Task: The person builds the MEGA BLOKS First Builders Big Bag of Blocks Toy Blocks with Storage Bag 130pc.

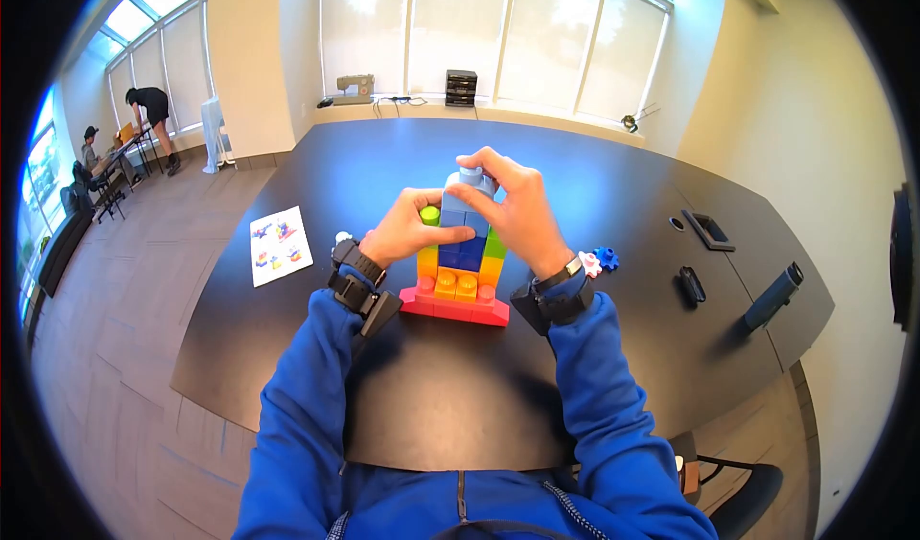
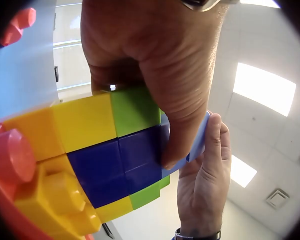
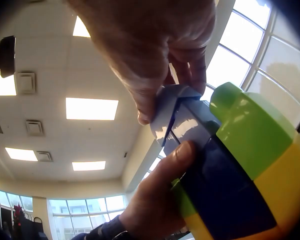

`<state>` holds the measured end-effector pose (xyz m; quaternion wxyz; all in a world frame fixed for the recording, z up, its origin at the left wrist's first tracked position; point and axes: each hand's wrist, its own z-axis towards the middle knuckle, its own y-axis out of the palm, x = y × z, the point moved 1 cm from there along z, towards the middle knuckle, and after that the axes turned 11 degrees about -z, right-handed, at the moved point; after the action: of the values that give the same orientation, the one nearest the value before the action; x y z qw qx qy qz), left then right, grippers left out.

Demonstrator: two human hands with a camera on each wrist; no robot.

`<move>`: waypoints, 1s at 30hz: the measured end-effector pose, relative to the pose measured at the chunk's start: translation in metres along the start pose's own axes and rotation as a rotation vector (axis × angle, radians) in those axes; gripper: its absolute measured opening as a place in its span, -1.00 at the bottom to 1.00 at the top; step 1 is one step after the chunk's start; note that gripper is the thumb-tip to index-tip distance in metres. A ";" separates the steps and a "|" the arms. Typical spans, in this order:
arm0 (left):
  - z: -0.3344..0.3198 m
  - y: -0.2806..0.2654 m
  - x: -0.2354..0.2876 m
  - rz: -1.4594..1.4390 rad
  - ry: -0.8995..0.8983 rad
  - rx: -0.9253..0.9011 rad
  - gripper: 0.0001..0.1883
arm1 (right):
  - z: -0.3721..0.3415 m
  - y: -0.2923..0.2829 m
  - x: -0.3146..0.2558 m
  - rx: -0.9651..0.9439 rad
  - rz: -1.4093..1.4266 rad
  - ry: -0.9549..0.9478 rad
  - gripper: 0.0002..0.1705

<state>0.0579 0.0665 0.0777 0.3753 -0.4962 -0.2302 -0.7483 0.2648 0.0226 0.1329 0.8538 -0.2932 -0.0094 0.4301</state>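
Note:
A tower of toy building blocks stands upright on the dark table, with a red base (image 1: 450,312), orange and yellow blocks (image 2: 90,120), dark blue blocks (image 2: 97,172) and green blocks (image 3: 257,135). My left hand (image 1: 401,229) grips the tower's upper part from the left, its thumb across the blue front. At the top, my right hand (image 1: 522,205) pinches a light blue block (image 3: 162,112) between thumb and fingers. That block sits slightly tilted over the blocks below, with a thin gap along one edge in the right wrist view. The palm hides part of the right fingers.
A printed picture sheet (image 1: 280,246) lies at the left. Beside my right wrist are a pale gear-shaped piece (image 1: 588,264) and a blue one (image 1: 607,258). Farther right are a black case (image 1: 690,287) and a dark cylinder (image 1: 772,298). Two people are in the far left background.

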 end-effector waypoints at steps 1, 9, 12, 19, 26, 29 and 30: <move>0.001 -0.001 -0.001 -0.016 -0.009 -0.004 -0.64 | -0.001 -0.001 0.000 -0.006 0.005 0.003 -0.62; 0.001 -0.001 0.002 0.074 0.024 -0.021 -0.60 | -0.001 -0.016 0.013 -0.068 0.264 0.123 -0.58; 0.002 0.001 0.000 0.039 0.000 -0.013 -0.58 | -0.002 -0.036 0.045 0.047 0.253 0.251 -0.55; 0.000 0.001 0.000 0.045 -0.012 -0.006 -0.55 | -0.072 -0.047 0.166 -0.638 -0.419 0.315 -0.33; 0.001 -0.001 0.001 0.098 0.019 -0.028 -0.53 | -0.073 -0.037 0.168 -0.866 -0.226 0.644 -0.40; 0.001 -0.002 0.002 0.154 0.024 -0.031 -0.55 | -0.032 -0.059 0.123 -0.330 -0.118 0.369 -0.53; 0.001 -0.002 0.003 0.150 0.023 -0.017 -0.55 | -0.016 -0.067 0.095 -0.202 0.006 0.303 -0.55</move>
<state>0.0563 0.0671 0.0806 0.4285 -0.5065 -0.1816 -0.7258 0.3778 0.0544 0.1311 0.8103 -0.4391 0.0771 0.3803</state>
